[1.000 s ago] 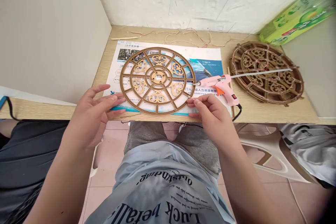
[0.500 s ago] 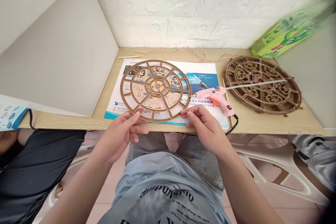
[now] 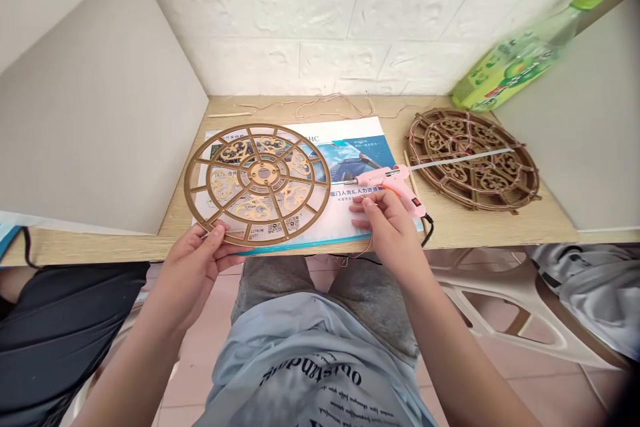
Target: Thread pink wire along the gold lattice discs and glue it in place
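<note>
Openwork disc (image 3: 264,174) in left hand (image 3: 200,257)

Directions refer to the disc (image 3: 256,173). 3 o'clock: glue gun (image 3: 387,177) obstructs; stack (image 3: 473,163) lies beyond. 4 o'clock: open gap between rim and right hand (image 3: 393,227). 7 o'clock: left hand (image 3: 197,257) blocks access. 9 o'clock: panel (image 3: 120,100) restricts clearance. 1 o'clock: loose wire (image 3: 371,107) crosses open bench (image 3: 400,121).
</note>
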`<state>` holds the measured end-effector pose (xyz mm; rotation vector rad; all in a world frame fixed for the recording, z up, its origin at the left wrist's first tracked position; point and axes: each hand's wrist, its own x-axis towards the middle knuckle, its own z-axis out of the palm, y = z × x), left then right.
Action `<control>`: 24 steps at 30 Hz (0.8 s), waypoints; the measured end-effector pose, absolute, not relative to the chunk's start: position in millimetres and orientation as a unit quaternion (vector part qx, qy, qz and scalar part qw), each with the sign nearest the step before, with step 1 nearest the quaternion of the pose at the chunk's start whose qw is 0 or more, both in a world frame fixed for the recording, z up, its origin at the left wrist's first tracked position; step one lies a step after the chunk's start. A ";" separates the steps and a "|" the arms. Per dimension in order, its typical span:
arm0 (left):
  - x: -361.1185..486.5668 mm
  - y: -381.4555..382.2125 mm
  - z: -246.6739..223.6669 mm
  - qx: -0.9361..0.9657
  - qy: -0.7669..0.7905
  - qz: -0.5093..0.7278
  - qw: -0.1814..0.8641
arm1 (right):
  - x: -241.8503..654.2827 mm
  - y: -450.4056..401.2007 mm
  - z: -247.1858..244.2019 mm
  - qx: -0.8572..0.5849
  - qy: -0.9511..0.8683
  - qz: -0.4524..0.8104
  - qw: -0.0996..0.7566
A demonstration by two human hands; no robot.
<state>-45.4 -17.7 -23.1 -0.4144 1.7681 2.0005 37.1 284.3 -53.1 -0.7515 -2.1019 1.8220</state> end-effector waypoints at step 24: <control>-32.0 -21.7 -30.9 -0.135 0.617 0.742 0.227 | 43.4 283.5 -47.4 -0.239 -0.679 0.663 0.203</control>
